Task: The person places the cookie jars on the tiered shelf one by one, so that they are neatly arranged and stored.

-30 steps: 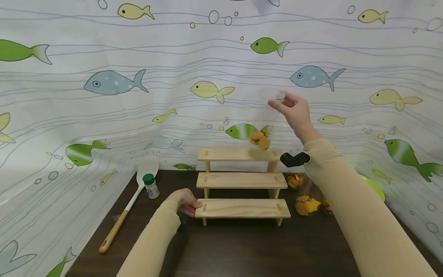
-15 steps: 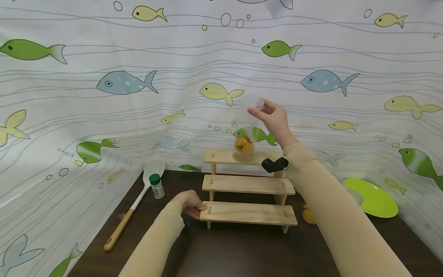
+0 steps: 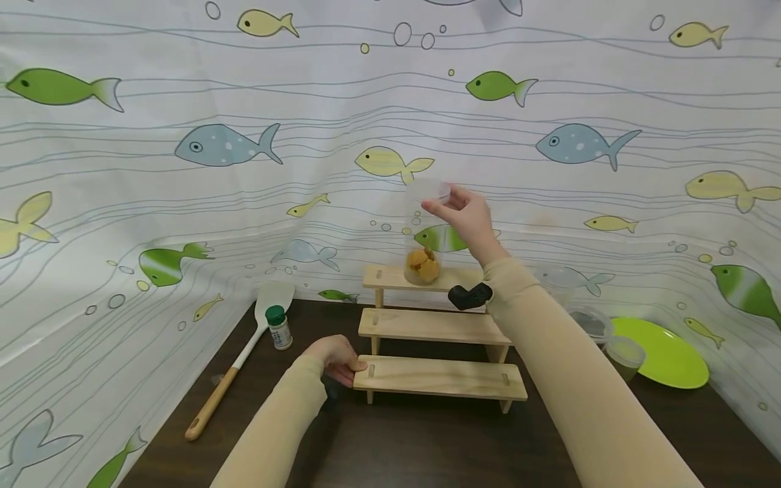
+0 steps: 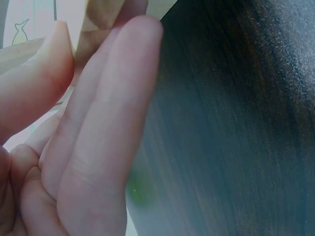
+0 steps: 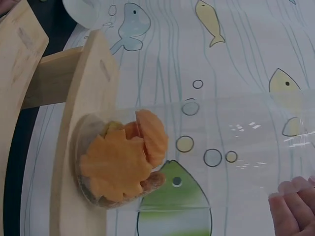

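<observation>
A tall clear jar [image 3: 423, 266] with orange-brown cookies [image 5: 115, 164] in its bottom is on the top step of a three-tier wooden stand [image 3: 439, 376], towards the left. My right hand [image 3: 466, 213] grips the jar by its upper end, with thumb and fingers around the rim. In the right wrist view the jar's base meets the step's surface. My left hand [image 3: 335, 358] pinches the left end of the lowest step, thumb above and fingers beneath. The left wrist view shows the wooden corner between thumb and fingers.
On the left lie a white spatula [image 3: 221, 393] with a wooden handle and a green-capped seasoning bottle [image 3: 279, 331]. To the right, partly behind my right arm, stand clear jars [image 3: 625, 356] beside a lime-green plate [image 3: 677, 359]. A fish-patterned sheet [image 3: 317, 88] hangs behind.
My right hand has carried the jar leftward and down, from the air above the stand's right side onto the top step. The left hand keeps its grip on the lowest step.
</observation>
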The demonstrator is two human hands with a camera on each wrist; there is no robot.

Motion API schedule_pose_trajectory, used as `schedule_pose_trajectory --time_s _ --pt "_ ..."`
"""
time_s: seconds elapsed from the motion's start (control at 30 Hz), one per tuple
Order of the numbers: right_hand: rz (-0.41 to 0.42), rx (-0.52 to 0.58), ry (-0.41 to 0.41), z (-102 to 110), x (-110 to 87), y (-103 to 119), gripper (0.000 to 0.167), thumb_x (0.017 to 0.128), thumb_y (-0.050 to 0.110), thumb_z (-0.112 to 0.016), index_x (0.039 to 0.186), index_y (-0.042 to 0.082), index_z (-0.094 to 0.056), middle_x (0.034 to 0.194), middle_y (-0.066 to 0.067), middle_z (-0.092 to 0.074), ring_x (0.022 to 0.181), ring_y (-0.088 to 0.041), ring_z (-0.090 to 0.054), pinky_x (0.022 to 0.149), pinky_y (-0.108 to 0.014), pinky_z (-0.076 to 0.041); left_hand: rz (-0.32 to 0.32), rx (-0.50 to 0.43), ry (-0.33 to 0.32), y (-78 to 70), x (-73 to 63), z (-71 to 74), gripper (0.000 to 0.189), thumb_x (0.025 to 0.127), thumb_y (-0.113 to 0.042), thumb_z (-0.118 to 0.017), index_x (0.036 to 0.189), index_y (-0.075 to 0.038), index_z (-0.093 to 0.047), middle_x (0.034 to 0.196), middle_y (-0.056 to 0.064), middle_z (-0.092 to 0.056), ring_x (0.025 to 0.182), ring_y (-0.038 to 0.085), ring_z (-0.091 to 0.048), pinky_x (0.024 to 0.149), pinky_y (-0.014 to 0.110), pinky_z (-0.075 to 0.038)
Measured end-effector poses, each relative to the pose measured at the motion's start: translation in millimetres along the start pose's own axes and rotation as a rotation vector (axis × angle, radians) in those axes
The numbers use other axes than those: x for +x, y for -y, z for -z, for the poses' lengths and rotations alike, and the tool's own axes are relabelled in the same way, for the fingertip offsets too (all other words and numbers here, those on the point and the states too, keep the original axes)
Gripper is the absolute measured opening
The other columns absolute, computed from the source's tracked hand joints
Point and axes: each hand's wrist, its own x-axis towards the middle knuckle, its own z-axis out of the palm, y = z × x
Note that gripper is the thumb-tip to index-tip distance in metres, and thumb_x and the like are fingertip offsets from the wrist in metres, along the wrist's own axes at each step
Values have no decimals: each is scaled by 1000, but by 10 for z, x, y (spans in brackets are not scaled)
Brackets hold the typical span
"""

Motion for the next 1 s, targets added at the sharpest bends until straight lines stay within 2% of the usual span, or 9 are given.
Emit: schedule_pose_trajectory --time_s 0.13,0.33,0.53,0.77,1.0 --pt "-2 -14 3 -6 -27 -52 89 77 51 -74 146 10 -35 141 -11 -48 127 -19 -49 107 -34 -41 -4 -3 2 -13 3 -25 21 84 -11 -72 92 8 -66 72 13 -66 61 17 -65 64 32 -60" --pt "5 -39 -13 -20 -40 -82 91 77 56 -71 147 10 -34 142 -13 -47 126 -20 -50 106 -34 -42 -4 -8 6 -10 12 -48 22 84 -11 -72 93 7 -66 72 12 -65 60 17 -65 64 32 -60" --pt "-18 -83 24 14 -45 -42 90 81 57 -67 149 12 -29 148 -13 -39 132 -21 -44 109 -34 -39 -18 2 7 -10 5 -48 20 85 -11 -71 91 7 -66 73 13 -67 62 18 -66 64 33 -60" --pt "31 -44 94 208 -91 -22 80 86 48 -65 149 13 -30 149 -6 -38 134 -17 -40 110 -33 -37 -43 25 0 -10 -13 -72 19 87 -8 -68 93 10 -65 76 16 -68 68 23 -69 65 35 -60" --pt "49 9 60 439 -153 -62 73 87 41 -67 146 10 -36 144 -11 -46 133 -20 -42 112 -39 -35 -32 30 -20 -11 -42 -50 17 87 -6 -68 92 10 -64 74 16 -68 68 24 -70 65 36 -61"
